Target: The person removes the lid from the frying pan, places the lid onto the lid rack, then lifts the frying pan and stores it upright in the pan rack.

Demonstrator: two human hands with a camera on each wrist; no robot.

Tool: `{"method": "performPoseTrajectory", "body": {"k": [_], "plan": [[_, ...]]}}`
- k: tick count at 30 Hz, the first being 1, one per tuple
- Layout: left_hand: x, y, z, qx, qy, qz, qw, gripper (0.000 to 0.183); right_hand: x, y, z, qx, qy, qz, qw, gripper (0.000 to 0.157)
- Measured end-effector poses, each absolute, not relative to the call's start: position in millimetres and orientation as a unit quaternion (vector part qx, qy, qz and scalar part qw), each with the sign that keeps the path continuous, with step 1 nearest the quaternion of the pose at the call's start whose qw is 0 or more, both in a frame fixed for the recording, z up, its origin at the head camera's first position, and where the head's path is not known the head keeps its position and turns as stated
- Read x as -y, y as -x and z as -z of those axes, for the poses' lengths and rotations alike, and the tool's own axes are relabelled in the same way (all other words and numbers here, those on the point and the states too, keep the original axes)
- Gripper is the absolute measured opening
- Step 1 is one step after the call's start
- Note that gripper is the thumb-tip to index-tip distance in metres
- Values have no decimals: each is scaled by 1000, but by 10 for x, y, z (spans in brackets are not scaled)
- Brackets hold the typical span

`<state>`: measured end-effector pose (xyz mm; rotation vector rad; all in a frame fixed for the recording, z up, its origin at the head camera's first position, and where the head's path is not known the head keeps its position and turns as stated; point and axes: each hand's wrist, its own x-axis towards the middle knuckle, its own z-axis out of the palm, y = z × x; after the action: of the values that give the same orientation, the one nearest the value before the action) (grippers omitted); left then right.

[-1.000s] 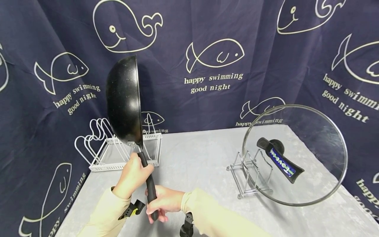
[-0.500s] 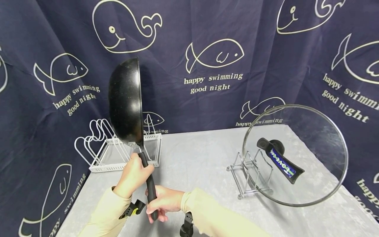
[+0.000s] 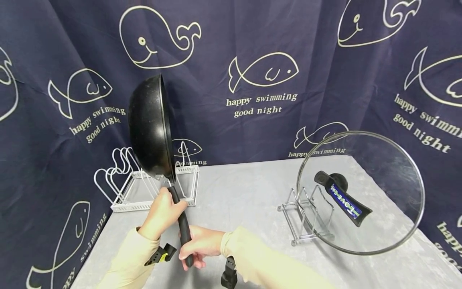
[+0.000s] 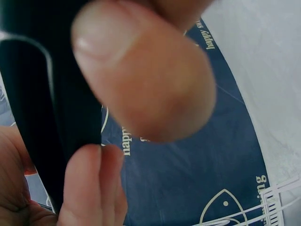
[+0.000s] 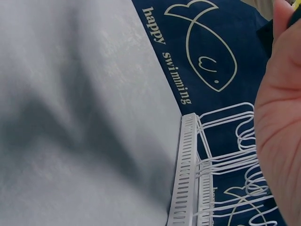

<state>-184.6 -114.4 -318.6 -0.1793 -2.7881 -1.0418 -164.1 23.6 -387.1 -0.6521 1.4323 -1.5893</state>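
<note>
A black wok [image 3: 149, 124] is held up on edge, its bowl at the top and its open side facing right. My left hand [image 3: 164, 210] grips the black handle [image 3: 184, 224] just below the metal bracket. Lower down, my right hand [image 3: 202, 245] holds the same handle near its end. In the left wrist view, a thumb [image 4: 146, 70] and fingers [image 4: 91, 183] lie against the dark handle. Only the side of the right hand [image 5: 282, 113] shows in the right wrist view. Behind the wok, partly hidden by it, stands a white wire rack [image 3: 131, 206].
A chrome wire stand [image 3: 303, 237] at the right of the grey table [image 3: 238, 200] holds a large glass lid [image 3: 390, 192] upright, with a black handle [image 3: 343, 198]. A dark blue curtain [image 3: 209, 32] with fish and whale drawings hangs behind and beside the table.
The head view has shifted slightly. The wok has turned a little, its rim now leaning left at the top and slightly more of its inside showing. Both hands keep their places on the handle.
</note>
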Motion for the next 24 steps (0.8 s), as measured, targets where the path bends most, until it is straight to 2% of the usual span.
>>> {"method": "performPoseTrajectory", "body": {"k": [6, 10, 12, 19, 24], "plan": [[1156, 1859, 3169, 934, 50, 346, 75, 24, -268, 1662, 3836, -590, 265, 632, 426, 12], [1147, 1885, 3156, 934, 51, 345, 82, 22, -310, 1701, 3820, -593, 265, 632, 423, 61], [1141, 1906, 3150, 931, 55, 350, 88, 21, -323, 1728, 3809, -597, 262, 631, 421, 77], [1155, 1967, 3169, 929, 57, 353, 96, 22, -311, 1783, 3802, -605, 259, 627, 417, 66], [1176, 1978, 3218, 932, 48, 350, 79, 21, -291, 1767, 3850, -604, 254, 629, 419, 71]]}}
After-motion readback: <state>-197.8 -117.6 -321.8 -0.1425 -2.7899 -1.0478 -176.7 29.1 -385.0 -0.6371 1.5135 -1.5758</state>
